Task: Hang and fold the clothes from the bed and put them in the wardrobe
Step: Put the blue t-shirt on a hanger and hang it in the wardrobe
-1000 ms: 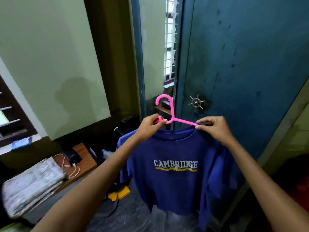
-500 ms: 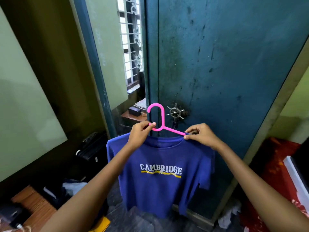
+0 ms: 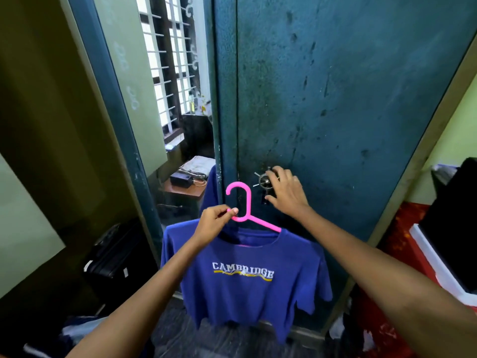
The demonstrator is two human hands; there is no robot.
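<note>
One-handed now — left hand (image 3: 215,220) pinching pink hanger (image 3: 245,210) with blue shirt (image 3: 247,275), just left of wardrobe handle (image 3: 263,180). Right hand (image 3: 286,193) spread on handle: grip, turn firmly, keep shirt clear of door.

I am in a bedroom at home. In front of me stands a big blue metal wardrobe (image 3: 335,99) with a round handle (image 3: 264,180). Its mirror (image 3: 178,104) shows a barred window (image 3: 165,60) and a small wooden table (image 3: 184,189). A black suitcase (image 3: 113,251) sits on the floor at the left. The walls (image 3: 38,125) are green.
</note>
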